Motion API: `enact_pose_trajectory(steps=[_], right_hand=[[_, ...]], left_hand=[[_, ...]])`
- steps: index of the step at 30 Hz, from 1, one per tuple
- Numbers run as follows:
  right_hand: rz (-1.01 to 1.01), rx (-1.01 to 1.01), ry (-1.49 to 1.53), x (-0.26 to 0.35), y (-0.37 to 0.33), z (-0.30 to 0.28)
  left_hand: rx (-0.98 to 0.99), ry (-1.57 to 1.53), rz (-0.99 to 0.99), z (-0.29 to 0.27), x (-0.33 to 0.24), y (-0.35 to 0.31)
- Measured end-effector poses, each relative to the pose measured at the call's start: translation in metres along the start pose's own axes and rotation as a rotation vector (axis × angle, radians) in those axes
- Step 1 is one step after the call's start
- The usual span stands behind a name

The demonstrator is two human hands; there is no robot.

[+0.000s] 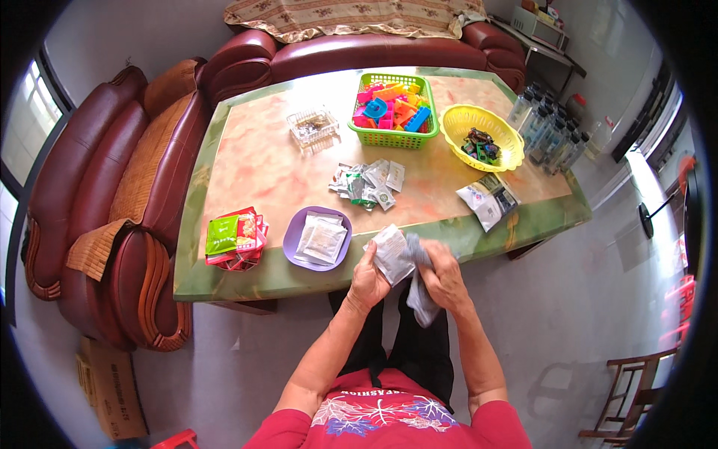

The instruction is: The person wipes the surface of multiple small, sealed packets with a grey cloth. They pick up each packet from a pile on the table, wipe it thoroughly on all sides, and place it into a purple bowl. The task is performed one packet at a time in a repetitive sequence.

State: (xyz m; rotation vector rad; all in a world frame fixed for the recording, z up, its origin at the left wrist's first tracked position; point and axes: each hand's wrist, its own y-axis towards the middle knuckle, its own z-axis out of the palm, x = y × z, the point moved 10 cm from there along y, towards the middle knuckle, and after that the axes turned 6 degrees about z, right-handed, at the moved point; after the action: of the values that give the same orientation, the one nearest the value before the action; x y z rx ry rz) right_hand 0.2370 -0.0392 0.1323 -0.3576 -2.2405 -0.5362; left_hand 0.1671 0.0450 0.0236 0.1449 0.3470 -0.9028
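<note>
A white sachet [392, 256] is pinched between the thumb and fingers of my left hand [368, 280], just past the table's near edge. My right hand [443, 275] is closed on a grey cloth [423, 301], which hangs down below it and meets the sachet's right side; the fingers are slightly blurred. To the left of my hands, a purple bowl [290, 243] holds several white sachets [323, 239]. Farther left lies a stack of red packets [253, 238] with a green packet [222, 235] on top. Beyond my hands is a pile of silver and white sachets [366, 183].
The stone-topped table [247, 172] also carries a clear rack [313, 129], a green basket [396, 139] of coloured plastic blocks, a yellow colander [479, 120] with small wrapped pieces, a white packet [488, 202] and several bottles [550, 135]. Red leather sofas [134, 179] stand around it.
</note>
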Motion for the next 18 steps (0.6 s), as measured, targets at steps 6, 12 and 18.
enact_pose_trajectory(steps=[6, 12, 18], right_hand=[[-0.081, -0.063, -0.323, 0.003, 0.030, 0.059], [-0.284, -0.033, -0.294, 0.027, 0.004, 0.069], [-0.276, 0.065, -0.126, 0.023, -0.040, 0.050]], left_hand=[[-0.072, 0.081, -0.033, -0.002, -0.001, -0.004], [0.008, -0.007, -0.048, 0.002, -0.007, -0.007], [-0.070, 0.094, -0.104, -0.011, 0.007, -0.004]])
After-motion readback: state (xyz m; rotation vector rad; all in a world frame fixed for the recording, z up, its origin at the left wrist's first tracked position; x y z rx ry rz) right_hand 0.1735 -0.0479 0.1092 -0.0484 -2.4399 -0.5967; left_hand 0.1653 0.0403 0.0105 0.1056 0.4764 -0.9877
